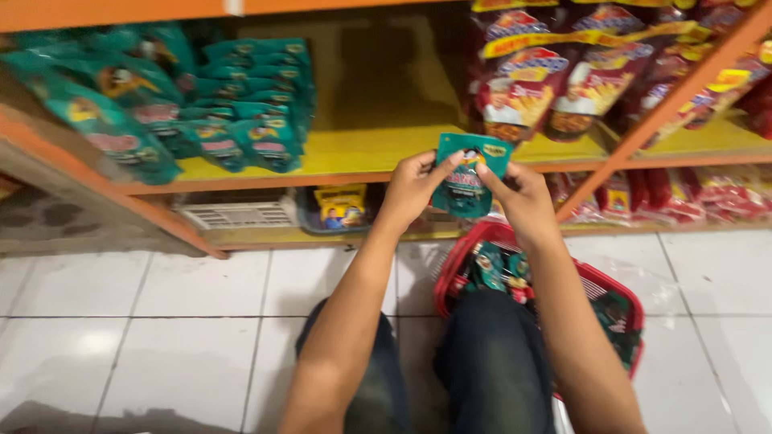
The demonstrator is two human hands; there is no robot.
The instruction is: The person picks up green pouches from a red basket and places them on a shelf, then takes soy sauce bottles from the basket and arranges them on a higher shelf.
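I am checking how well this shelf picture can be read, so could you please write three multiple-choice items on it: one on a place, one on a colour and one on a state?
1. Where is the red basket?
A. On the white tiled floor beside the person's knees
B. On the yellow shelf
C. Hanging from the orange frame

2. What colour is the snack packet in the hands?
A. Red
B. Teal green
C. White

3. How is that packet held?
A. Lying loose on the floor
B. Pinched by one hand only
C. Gripped at its top by both the left hand and the right hand

Answers: 1 A, as the basket stands on the tiles by the legs. 2 B, as its face is teal like the packets on the yellow shelf. 3 C, as fingers of both hands close on its upper corners.
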